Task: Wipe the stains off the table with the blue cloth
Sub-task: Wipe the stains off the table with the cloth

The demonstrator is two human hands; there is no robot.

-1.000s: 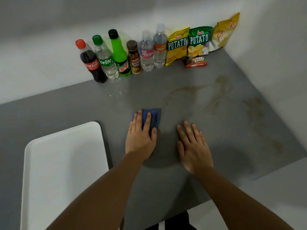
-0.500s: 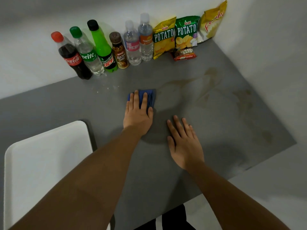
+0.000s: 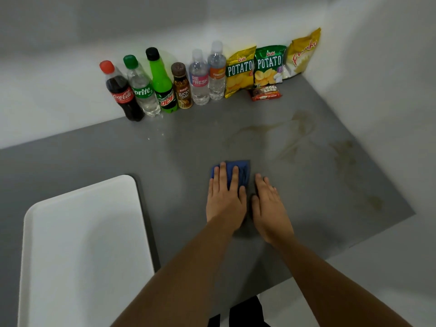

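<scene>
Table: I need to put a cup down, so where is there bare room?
Free: grey table between bottles and white tray. Crowded: back wall. Brown stains right of both hands.

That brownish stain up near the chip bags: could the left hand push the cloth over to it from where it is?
Probably yes. The left hand lies flat on the blue cloth, and the grey table between it and the brown stain is bare. The right hand rests beside the cloth, not ahead of it.
</scene>
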